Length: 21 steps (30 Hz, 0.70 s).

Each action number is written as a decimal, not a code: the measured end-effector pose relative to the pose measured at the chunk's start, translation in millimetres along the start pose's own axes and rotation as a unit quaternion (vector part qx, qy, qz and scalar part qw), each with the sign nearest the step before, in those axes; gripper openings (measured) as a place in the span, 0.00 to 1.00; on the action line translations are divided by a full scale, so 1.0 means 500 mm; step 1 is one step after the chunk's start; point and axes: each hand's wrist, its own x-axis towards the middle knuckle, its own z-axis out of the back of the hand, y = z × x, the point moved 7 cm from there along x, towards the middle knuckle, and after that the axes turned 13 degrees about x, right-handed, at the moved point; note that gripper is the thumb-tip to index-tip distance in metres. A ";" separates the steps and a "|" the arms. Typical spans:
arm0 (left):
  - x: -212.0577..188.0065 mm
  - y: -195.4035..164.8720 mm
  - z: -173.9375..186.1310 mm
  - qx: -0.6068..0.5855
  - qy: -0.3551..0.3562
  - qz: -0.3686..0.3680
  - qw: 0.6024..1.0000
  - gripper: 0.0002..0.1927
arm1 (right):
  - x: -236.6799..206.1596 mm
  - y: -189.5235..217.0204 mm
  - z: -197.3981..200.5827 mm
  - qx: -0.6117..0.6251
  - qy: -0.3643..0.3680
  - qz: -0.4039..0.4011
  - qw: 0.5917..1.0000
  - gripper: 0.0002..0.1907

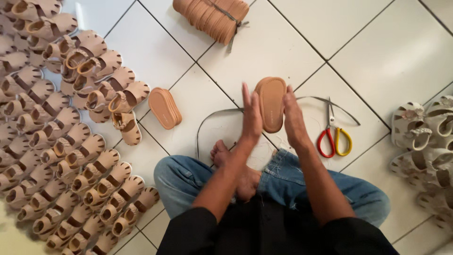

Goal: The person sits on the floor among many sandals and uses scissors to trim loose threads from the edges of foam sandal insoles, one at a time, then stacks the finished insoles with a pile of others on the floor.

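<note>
Both hands, left hand & right hand, are pressing flat around a tan sole stack. Left of it: many finished sandals lying in rows; above, 1 tied sole bundle waiting.

One pair of scissors lies right of the hands, two sole stacks lie left and ahead, and dozens of tan sandals far left.

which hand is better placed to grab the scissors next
Right, probably. The right hand presses the stack of tan soles on the side nearest the red and yellow scissors; the left hand is across the stack.
</note>
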 end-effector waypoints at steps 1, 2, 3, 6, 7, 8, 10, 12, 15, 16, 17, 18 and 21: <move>0.013 0.001 0.000 0.005 0.008 0.002 1.000 0.40 | 0.007 0.010 -0.002 0.014 0.003 -0.003 1.000 0.40; 0.030 -0.001 0.000 0.011 0.015 0.001 1.000 0.40 | 0.016 0.019 -0.007 0.028 0.008 -0.004 1.000 0.42; 0.040 -0.004 -0.003 0.017 0.023 -0.001 1.000 0.40 | 0.024 0.027 -0.016 0.016 0.020 0.001 1.000 0.42; 0.034 -0.018 -0.016 -0.022 0.048 -0.020 0.998 0.41 | 0.030 0.031 -0.029 0.023 0.030 0.002 0.999 0.42; 0.025 -0.012 -0.017 -0.061 0.048 0.010 0.997 0.41 | 0.026 0.024 -0.027 0.055 0.017 -0.006 0.998 0.43; 0.014 -0.006 -0.018 -0.101 0.046 0.037 0.993 0.41 | 0.023 0.016 -0.023 0.086 0.004 -0.012 0.996 0.43; -0.003 -0.001 -0.023 -0.125 0.044 0.053 0.990 0.42 | 0.015 -0.009 -0.026 0.121 0.028 -0.038 0.992 0.44; -0.027 0.002 -0.033 -0.091 0.050 0.044 0.994 0.42 | 0.004 -0.036 -0.016 0.127 0.026 -0.053 0.990 0.46; -0.020 0.016 0.012 -0.081 0.009 0.029 0.996 0.41 | 0.002 -0.046 0.023 0.085 0.002 -0.040 0.996 0.46; -0.018 0.021 0.056 -0.033 -0.033 0.010 0.999 0.40 | -0.004 -0.042 0.044 0.068 -0.007 -0.045 0.997 0.44; -0.016 0.030 0.123 0.018 -0.079 -0.007 0.997 0.38 | -0.013 -0.015 0.079 0.064 -0.035 -0.002 0.997 0.41; -0.015 0.038 0.204 0.072 -0.131 -0.023 0.988 0.37 | -0.019 0.002 0.089 0.063 -0.055 0.040 0.996 0.38; -0.001 0.056 0.459 0.271 -0.331 -0.024 0.903 0.33 | -0.081 0.096 0.120 0.045 -0.118 0.207 0.970 0.25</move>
